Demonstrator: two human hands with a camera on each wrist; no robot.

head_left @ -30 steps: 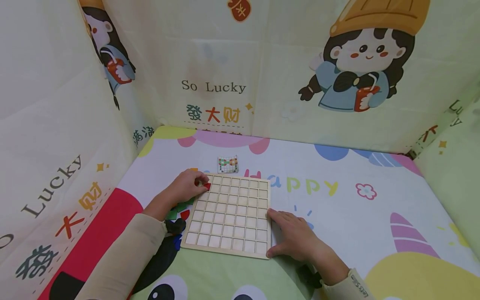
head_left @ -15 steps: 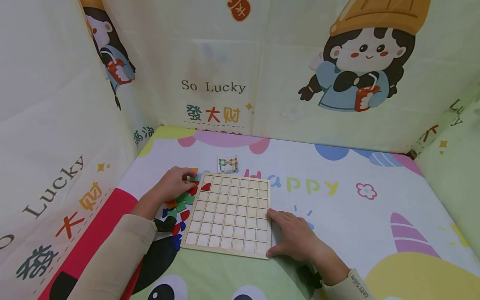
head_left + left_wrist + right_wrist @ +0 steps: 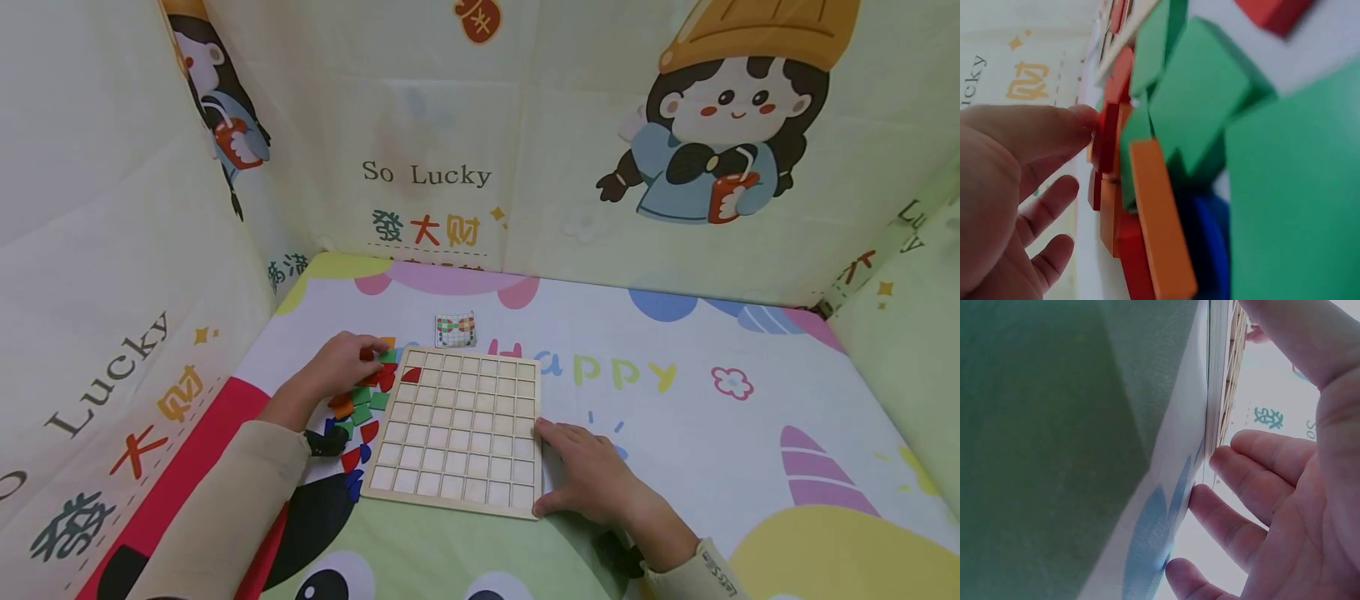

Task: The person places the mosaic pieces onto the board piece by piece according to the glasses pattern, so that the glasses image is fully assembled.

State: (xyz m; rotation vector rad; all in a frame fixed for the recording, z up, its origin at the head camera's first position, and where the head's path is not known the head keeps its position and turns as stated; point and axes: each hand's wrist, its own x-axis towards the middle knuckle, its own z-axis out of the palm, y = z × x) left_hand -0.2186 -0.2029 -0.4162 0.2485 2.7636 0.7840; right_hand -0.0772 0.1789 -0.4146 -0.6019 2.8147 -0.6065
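Observation:
A wooden grid board (image 3: 465,510) lies flat before me, with one red quarter-round block (image 3: 411,375) in a cell near its upper left corner. My left hand (image 3: 343,365) is over the pile of coloured blocks beside the board's left edge. In the left wrist view its thumb tip touches a red block (image 3: 1108,139); no firm grip shows. Green blocks (image 3: 1200,94) and an orange block (image 3: 1161,219) lie close to that hand. My right hand (image 3: 588,462) rests at the board's right edge, fingers spread, thumb by the lower right corner.
A small pattern card (image 3: 455,330) with a coloured bow design lies behind the board. Red, green, orange and blue pieces (image 3: 352,487) run along the board's left side. Printed cloth (image 3: 637,250) stands up behind the printed table cover (image 3: 675,433).
My left hand has let go of the red block in the board's cell and drawn back left to the pile. My right hand has stayed at the board's edge.

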